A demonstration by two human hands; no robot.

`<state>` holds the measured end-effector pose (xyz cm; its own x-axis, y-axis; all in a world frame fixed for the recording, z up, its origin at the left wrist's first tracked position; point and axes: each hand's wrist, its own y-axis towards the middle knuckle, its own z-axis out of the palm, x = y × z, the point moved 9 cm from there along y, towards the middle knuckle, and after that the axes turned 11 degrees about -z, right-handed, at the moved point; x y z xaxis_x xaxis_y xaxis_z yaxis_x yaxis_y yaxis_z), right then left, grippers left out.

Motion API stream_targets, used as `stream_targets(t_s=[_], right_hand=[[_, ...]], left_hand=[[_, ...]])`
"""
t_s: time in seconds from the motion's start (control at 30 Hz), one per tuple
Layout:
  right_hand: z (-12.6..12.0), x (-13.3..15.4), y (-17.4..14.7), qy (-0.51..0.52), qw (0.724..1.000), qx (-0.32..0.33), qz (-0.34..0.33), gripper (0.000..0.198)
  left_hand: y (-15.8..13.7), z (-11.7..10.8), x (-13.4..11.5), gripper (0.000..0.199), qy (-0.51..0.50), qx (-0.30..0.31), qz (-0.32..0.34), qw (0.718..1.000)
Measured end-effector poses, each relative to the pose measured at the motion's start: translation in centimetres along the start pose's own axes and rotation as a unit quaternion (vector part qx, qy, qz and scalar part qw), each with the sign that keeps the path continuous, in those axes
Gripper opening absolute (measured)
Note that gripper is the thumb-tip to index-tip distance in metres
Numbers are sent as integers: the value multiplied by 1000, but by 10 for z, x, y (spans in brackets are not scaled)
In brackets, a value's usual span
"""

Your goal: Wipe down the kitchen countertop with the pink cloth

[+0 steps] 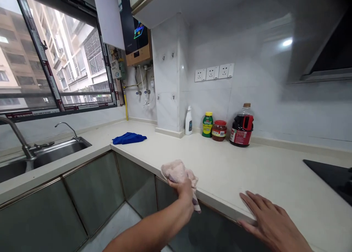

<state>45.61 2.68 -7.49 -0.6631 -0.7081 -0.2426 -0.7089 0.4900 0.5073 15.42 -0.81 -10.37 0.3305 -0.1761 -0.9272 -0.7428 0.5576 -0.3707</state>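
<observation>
At the far left, a metal sink is let into the tabletop, with a tall faucet mounted at its side. To the right of it, a blue cloth is laid in a loose heap near the inner corner, perhaps set aside there to be within reach. Next, at the near edge, a pale pink cloth is grasped by the left hand; the grip is closed round the bunched fabric, probably so that the folds are kept together, while one loose end is left hanging below the edge. On the far side, a white bottle is stood beside the tiled pillar, and to its right a green bottle, a red-lidded jar and a dark bottle with a red handle are lined up near the far wall, where they are presumably kept so as not to be knocked. Farther right and near, the right hand is rested at the edge with its grip released, nothing held, fingers spread on top and thumb lowered at the front, apparently for support. At the far right, part of a black hob is seen
</observation>
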Motion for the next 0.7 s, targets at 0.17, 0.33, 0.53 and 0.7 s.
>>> stream_targets(t_s=[0.17, 0.33, 0.53, 0.7], right_hand=[[2, -1, 0, -21, 1000, -4, -5, 67], [1, -1, 0, -27, 1000, 6, 7, 66], [-7, 3, 2, -32, 998, 44, 21, 63], [-9, 5, 4, -32, 998, 55, 27, 64]], left_hand=[[-39, 20, 25, 109, -79, 64, -50, 994], [-45, 18, 29, 114, -142, 160, -44, 976], [-21, -27, 25, 80, -60, 184, 27, 981], [12, -79, -32, 49, 47, 139, 125, 981]])
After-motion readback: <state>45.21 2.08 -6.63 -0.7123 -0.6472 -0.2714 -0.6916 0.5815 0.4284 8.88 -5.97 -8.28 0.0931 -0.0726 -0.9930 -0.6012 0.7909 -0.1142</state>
